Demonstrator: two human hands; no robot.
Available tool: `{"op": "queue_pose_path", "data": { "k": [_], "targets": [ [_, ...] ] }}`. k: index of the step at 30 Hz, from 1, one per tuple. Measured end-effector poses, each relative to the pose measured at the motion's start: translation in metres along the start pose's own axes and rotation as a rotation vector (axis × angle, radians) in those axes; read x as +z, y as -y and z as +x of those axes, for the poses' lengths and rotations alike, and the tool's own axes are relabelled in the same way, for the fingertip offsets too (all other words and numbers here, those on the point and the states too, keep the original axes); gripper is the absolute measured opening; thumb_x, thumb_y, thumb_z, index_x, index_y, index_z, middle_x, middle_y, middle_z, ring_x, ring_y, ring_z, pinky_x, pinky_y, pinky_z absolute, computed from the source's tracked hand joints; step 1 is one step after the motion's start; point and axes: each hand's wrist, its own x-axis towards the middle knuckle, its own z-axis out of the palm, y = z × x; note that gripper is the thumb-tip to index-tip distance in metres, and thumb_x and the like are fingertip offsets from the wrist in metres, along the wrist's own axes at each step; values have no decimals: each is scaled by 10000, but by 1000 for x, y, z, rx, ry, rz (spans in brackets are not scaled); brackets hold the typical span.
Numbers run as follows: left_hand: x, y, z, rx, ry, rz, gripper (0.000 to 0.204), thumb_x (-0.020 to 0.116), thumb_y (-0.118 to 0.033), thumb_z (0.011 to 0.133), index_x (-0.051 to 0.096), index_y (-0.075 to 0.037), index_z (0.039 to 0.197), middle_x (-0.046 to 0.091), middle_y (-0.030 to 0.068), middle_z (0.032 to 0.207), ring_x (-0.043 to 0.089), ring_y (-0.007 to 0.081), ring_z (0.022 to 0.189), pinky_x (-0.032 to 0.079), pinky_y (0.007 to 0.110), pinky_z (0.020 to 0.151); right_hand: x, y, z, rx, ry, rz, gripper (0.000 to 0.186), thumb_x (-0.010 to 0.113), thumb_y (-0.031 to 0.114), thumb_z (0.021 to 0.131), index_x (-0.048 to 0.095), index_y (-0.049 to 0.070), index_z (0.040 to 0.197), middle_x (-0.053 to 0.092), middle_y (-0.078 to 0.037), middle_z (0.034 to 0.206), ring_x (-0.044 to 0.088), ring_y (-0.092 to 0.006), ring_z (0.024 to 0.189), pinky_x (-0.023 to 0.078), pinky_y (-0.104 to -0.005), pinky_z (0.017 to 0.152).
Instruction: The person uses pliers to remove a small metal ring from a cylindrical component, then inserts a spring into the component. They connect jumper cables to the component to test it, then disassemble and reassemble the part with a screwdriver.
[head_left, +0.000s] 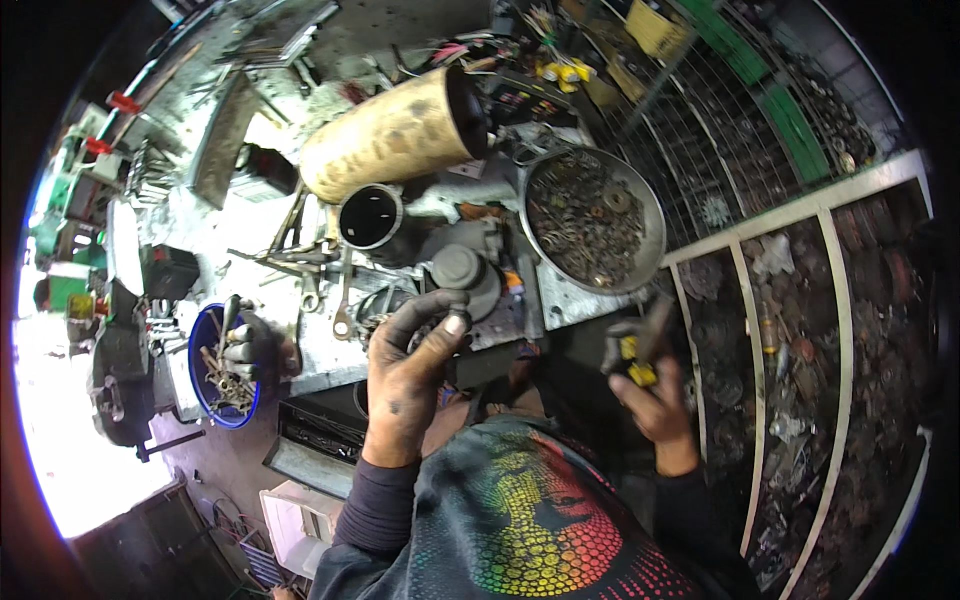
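My left hand (408,365) is raised in front of me near the bench's front edge. Its thumb and forefinger pinch a small dark round piece (457,312), too small to name surely. Off to the right, my right hand (655,405) is closed around a black and yellow tool (630,360), blurred, so its kind is unclear. Just beyond my left hand, a grey round stepped metal part (465,275) stands on the bench. A combination wrench (344,290) lies to the left of it.
A round metal pan (655,215) of loose hardware sits at the bench's right end. Behind lie a large tan cylinder (385,135) and an open black cylinder (370,218). A blue bucket (197,375) of metal pieces stands left. Shelves (830,290) with metal parts line the right.
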Motion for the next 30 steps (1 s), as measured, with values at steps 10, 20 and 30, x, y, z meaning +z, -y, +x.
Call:
{"op": "queue_pose_path", "data": {
  "k": [10,20,30],
  "targets": [
    [2,54,-12,-347,-1,-125,200,680,-173,1004,670,-36,1149,691,14,912,629,71,742,473,216,589,32,-111,58,-328,-42,-772,446,708,37,779,634,16,1218,652,-177,1267,633,-414,1133,527,-475,962],
    [24,80,-14,-445,-48,-96,257,665,-182,989,696,-54,1210,659,-28,851,557,39,660,399,186,556,36,-76,68,-95,36,-508,275,739,65,871,647,-12,1118,697,-158,1020,686,-305,900,559,-420,808],
    [65,50,-36,118,-221,426,319,762,-163,930,720,-3,1203,739,85,1034,654,161,916,523,317,812,37,-2,72,553,294,813,261,724,25,935,623,-8,1174,705,-134,1043,709,-205,929,612,-318,773]
  ]
}}
